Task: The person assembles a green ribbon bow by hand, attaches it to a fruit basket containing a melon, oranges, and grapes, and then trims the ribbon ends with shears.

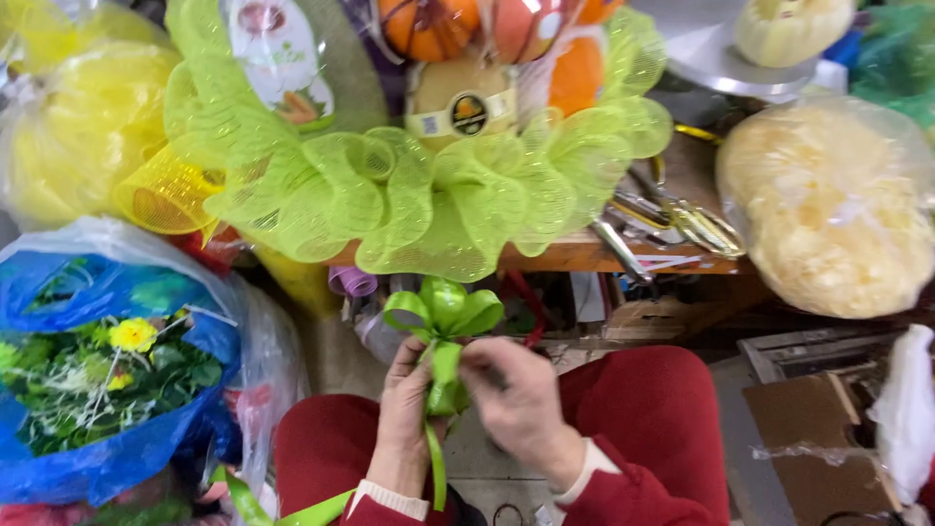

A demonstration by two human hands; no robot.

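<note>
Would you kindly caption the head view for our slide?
Both hands, left hand and right hand, pinch a green ribbon bow below a lime mesh wreath.

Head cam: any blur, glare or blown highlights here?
Head view: right hand smeared by motion, left hand sharper on the green ribbon bow; glare on the clear plastic bag of pale filler and on the blue bag; lime mesh wreath bright, nearly blown; slight wide-angle bending at the edges.

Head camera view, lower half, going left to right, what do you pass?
Blue plastic bag of artificial flowers → left hand → green ribbon bow → right hand → brown cardboard piece → white plastic bag.
</note>
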